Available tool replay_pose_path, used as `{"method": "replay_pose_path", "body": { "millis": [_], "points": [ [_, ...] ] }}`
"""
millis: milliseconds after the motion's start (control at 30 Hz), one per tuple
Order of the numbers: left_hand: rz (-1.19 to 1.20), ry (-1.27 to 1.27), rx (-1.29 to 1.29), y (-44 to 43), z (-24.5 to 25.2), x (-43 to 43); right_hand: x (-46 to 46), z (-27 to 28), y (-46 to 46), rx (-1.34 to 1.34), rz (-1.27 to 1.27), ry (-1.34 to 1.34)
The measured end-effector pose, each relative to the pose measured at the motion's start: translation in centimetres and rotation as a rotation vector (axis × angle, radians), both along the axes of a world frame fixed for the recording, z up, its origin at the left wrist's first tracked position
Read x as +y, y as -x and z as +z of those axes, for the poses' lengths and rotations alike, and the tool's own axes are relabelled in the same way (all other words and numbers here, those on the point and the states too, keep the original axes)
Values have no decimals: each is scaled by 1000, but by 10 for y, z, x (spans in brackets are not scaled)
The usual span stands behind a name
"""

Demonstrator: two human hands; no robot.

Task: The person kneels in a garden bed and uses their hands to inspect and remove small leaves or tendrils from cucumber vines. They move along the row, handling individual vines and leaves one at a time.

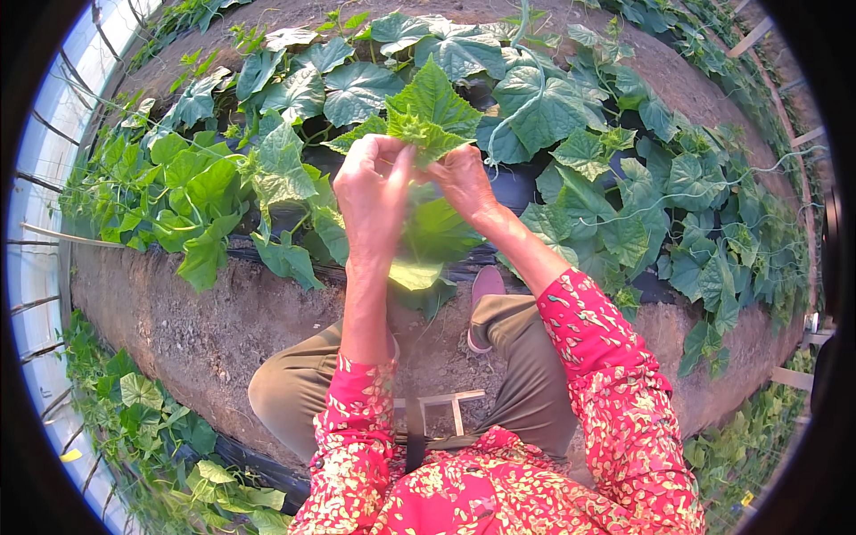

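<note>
Both hands meet at the leafy growing tip of a cucumber-like vine (424, 127), in the upper middle of the head view. My left hand (374, 190) is at the left of the tip, its thumb and fingers bent against the stem just under the top leaves. From the right, my right hand (465, 180) closes its fingers on the same stem. The stem between the fingers is mostly hidden. Large lower leaves (438, 231) of the plant hang below the hands, partly blurred. A pale green twine (528, 100) dangles just right of the tip.
Dense vines (361, 93) grow behind and to both sides, over black plastic mulch (518, 184). More twine (662, 200) slants across the right-hand plants. A bare soil path (200, 321) lies under my bent legs. A clear film wall with ribs (40, 221) curves along the left.
</note>
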State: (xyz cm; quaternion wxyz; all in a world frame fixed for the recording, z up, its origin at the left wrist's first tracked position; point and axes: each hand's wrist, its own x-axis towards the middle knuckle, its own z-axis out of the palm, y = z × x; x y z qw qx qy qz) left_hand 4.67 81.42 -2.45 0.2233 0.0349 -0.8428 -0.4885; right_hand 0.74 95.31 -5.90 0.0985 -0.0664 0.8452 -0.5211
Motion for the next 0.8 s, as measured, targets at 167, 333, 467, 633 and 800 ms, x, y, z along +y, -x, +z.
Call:
{"method": "replay_pose_path", "body": {
  "millis": [167,333,467,633,800],
  "points": [
    [14,-109,-14,3,-1,-1,-2,7,-4,-14,1,60],
    [38,-120,-40,9,-13,-2,-2,6,-3,47,0,22],
    [99,-40,-17,14,-21,0,-1,5,-3,127,19,-14],
    [153,70,56,18,-28,3,-1,2,-1,163,23,-23],
    [137,143,0,7,1,-20,-2,-22,3,156,-11,224]
  ]
}}
